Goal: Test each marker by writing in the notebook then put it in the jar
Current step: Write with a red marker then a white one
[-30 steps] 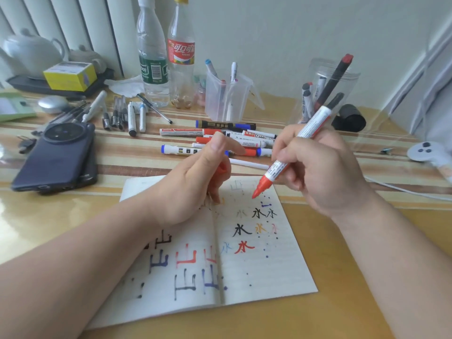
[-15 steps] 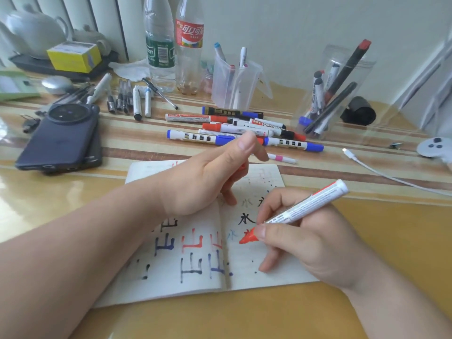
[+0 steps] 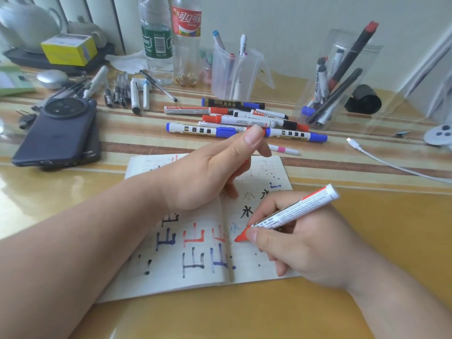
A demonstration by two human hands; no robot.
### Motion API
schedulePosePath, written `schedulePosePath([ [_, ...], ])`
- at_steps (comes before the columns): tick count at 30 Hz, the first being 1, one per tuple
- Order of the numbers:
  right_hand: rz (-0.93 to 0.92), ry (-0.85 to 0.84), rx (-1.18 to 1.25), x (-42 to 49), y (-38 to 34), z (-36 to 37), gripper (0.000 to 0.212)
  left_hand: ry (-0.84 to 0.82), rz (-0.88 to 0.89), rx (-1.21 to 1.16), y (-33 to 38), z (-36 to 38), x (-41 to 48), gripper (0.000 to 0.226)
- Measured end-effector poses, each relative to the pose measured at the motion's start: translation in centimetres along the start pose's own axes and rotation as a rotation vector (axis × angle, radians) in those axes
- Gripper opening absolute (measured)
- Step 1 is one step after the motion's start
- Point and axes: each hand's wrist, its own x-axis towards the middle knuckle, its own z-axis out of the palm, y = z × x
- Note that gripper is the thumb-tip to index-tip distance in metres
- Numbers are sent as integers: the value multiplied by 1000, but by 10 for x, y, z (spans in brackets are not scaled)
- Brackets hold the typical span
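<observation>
A red marker (image 3: 293, 212) is held tip-down on the open notebook (image 3: 252, 270) on the bench (image 3: 269, 314).
The marker is pinched near its tip in the closed grip of the right hand (image 3: 303, 243), and the tip is set on the right page just beside the fold. The left hand (image 3: 208, 177) is rested on the notebook, its fingers curled round a small red piece (image 3: 245, 162), mostly hidden. The jar (image 3: 371, 59), with markers stood in it, is well apart at the back right.
</observation>
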Motion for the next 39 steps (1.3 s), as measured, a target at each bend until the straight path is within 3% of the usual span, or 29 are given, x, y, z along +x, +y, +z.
schedulePosePath([
  [12,-20,-72,-28,0,-1,0,10,4,-24,-5,-1,0,-1,71],
  [25,-16,-38,8,0,0,3,11,19,-21,3,-1,2,0,71],
  [31,-45,-115,1,0,-3,3,13,18,-13,21,-1,2,-1,69],
  [36,-6,0,91,2,0,-2,12,13,-4,36,0,2,-1,68],
  [39,0,5,16,3,0,1,13,10,3,41,0,2,-1,66],
])
